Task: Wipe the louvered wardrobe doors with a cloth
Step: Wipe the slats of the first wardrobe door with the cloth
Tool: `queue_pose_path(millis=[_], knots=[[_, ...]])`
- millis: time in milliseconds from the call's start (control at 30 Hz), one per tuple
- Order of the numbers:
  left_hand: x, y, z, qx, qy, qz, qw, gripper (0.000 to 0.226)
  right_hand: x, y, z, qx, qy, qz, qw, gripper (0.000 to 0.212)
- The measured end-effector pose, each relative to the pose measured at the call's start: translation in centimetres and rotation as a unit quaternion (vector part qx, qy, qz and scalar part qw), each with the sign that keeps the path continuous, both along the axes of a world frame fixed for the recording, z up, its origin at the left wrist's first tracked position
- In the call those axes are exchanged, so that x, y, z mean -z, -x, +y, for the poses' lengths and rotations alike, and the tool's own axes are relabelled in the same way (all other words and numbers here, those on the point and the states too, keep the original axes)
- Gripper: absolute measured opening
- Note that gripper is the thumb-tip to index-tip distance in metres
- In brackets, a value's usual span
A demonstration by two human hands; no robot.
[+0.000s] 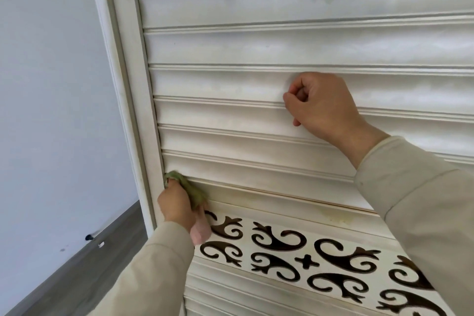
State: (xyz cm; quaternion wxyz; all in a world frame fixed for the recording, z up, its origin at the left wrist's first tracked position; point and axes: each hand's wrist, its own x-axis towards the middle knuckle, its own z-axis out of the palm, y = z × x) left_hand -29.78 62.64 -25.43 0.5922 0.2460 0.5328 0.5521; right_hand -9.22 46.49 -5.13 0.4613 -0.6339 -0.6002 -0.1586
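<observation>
Mid-wipe, lowest slat of upper louver bank. Left hand (179, 209) grips green cloth (188, 187) against the door (256, 115) at its left frame edge. Right hand (322, 105), fingers curled and empty, braces on a higher slat. Next, likely: draw cloth rightward along the stained groove.

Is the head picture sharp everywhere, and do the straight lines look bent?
Head view: soft daylight, no hard shadows; the upper slats look hazy, the hands and cloth sharper; the wide lens leans the door frame and tilts the slats.
</observation>
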Motion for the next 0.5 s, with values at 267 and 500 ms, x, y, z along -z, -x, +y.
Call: queue_pose_path(millis=[267,500], knots=[[-1.2,-5.6,-6.6,0.095,-0.024,0.035,0.995,0.037,-0.1,0.4,0.1,0.006,-0.001,-0.001,1.000,0.012],[-1.7,-5.6,-8.0,0.133,-0.139,0.354,0.915,0.032,0.0,0.7,-0.1,0.004,0.003,0.007,1.000,0.013]])
